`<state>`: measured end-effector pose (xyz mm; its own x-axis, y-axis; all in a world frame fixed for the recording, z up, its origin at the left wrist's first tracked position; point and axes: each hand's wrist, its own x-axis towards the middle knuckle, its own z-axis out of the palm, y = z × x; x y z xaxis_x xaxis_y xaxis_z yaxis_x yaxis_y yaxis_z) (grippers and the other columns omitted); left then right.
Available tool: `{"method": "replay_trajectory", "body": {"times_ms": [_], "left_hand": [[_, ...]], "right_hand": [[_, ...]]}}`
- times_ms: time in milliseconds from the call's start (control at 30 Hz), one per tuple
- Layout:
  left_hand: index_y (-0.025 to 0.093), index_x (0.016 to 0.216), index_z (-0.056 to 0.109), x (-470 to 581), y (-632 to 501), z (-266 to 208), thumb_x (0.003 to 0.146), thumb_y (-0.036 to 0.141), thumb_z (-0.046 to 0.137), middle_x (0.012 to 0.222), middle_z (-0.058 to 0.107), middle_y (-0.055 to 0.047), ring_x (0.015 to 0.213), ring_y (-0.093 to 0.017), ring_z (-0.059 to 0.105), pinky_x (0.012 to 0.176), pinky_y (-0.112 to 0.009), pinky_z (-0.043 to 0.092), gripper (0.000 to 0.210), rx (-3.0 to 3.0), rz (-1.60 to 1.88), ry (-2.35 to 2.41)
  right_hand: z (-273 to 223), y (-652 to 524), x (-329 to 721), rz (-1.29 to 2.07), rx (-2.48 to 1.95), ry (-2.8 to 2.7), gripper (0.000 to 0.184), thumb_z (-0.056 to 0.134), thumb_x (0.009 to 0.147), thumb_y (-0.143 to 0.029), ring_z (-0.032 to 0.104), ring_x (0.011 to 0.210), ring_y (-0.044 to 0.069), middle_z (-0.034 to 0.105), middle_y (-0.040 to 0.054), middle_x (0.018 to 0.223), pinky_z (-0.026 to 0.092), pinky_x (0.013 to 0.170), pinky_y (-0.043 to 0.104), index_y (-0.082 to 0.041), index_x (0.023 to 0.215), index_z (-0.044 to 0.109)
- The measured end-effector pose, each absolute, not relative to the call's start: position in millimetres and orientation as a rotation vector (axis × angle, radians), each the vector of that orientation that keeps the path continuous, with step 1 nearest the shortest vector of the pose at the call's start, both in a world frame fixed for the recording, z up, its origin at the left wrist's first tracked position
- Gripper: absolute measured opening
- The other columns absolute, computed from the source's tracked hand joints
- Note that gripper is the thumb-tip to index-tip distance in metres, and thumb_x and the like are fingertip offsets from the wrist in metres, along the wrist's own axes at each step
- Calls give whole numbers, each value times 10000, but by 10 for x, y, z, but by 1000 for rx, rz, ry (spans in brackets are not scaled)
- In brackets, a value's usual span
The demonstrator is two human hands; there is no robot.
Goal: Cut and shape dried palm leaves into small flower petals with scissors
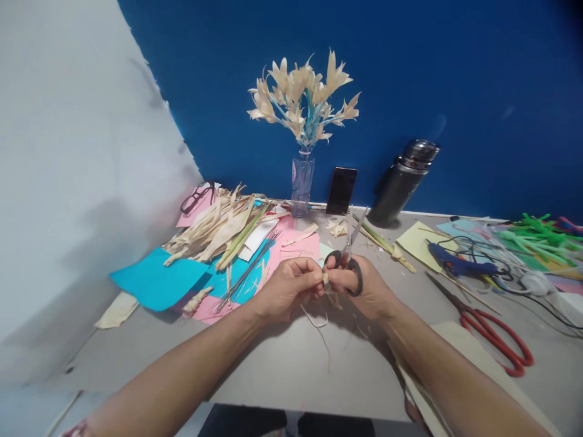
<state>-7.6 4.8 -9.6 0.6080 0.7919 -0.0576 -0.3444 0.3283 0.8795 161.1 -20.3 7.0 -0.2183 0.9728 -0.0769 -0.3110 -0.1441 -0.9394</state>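
Observation:
My left hand (pixel 289 284) pinches a small pale piece of corn husk (pixel 325 278) between thumb and fingers. My right hand (pixel 371 294) meets it there, its thumb and finger closed at the same piece. Black-handled scissors (pixel 354 235) hang on my right fingers, their blades pointing up and away from me. Below the hands trails a thin pale strip (pixel 321 331), whose upper end is hidden by the fingers. Small husk scraps lie on the table (pixel 291 370) around and under them.
Dried husks (pixel 223 224) lie on blue paper (pixel 159 279) at left. Husk flowers (pixel 303 91) stand in a plastic bottle (pixel 301 182) at the back, beside a phone (pixel 341 190) and a flask (pixel 401 185). Right: a blue glue gun (pixel 460 261), red-handled scissors (pixel 492 337), green pipe cleaners (pixel 537 233).

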Motion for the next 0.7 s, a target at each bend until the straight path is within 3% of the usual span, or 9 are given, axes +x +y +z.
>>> {"method": "replay_trajectory", "body": {"times_ms": [100,200,333,467,700], "left_hand": [[123,719,618,-62,23,-97,726,326,790,646,629,-31,621,-116,582,642,-244,424,266,1008,784,551],[125,704,610,-52,-7,-81,700,336,809,640,623,-22,600,-109,576,626,-239,426,290,946,738,504],[131,718,601,-46,-11,-74,719,333,798,632,616,-14,600,-110,582,638,-243,443,282,852,753,452],[135,715,588,-54,28,-81,732,334,788,649,624,-23,615,-114,590,643,-243,453,283,831,798,472],[124,701,603,-39,32,-94,713,319,800,649,636,-36,621,-126,598,645,-252,452,277,952,866,572]], "right_hand": [[69,-209,1594,1636,-936,-1011,353,852,589,-296,578,554,144,610,-16,617,430,557,254,-170,799,597],[51,-188,1624,1747,-834,-1017,310,833,615,-286,560,532,134,590,-25,598,431,549,252,-172,783,598],[23,-164,1653,1777,-735,-994,300,819,644,-354,495,493,109,530,-41,563,433,534,252,-171,728,596],[3,-180,1624,1664,-756,-1036,387,835,631,-429,520,547,121,562,-25,602,424,546,243,-171,819,616],[4,-214,1553,1608,-901,-1003,336,841,625,-293,567,578,134,620,-7,621,429,573,244,-171,803,584]]}}
